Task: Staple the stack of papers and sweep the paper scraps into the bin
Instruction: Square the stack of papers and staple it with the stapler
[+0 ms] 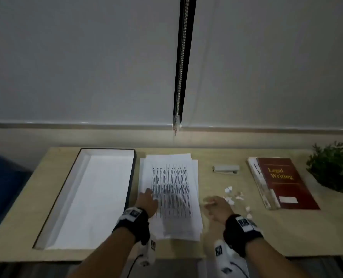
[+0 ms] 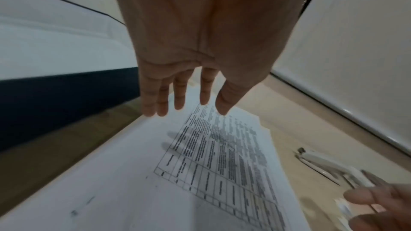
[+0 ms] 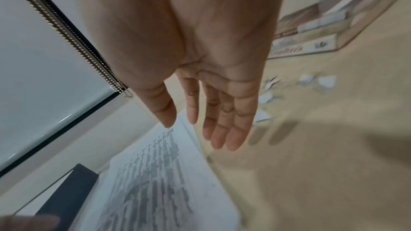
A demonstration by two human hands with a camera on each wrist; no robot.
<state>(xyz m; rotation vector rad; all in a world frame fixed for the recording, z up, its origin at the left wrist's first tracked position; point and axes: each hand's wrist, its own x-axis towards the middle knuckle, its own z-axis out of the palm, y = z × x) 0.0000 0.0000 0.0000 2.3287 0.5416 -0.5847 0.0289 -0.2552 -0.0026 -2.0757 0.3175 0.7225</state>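
Observation:
A loose stack of printed papers (image 1: 172, 195) lies in the middle of the desk, its sheets slightly fanned. My left hand (image 1: 147, 199) hovers over the stack's left edge with straight fingers (image 2: 180, 97), holding nothing. My right hand (image 1: 214, 205) hangs open just right of the stack, fingers (image 3: 222, 129) straight and empty. A grey stapler (image 1: 225, 169) lies beyond the right hand. Several white paper scraps (image 1: 234, 196) are scattered on the desk to the right of that hand. A shallow black-rimmed white box (image 1: 86, 197), the bin, sits left of the papers.
A red "Legal Writing" book (image 1: 285, 183) lies on other books at the right, with a green plant (image 1: 333, 169) behind it. Closed window blinds with a bead chain (image 1: 181, 67) stand behind the desk (image 1: 287, 233).

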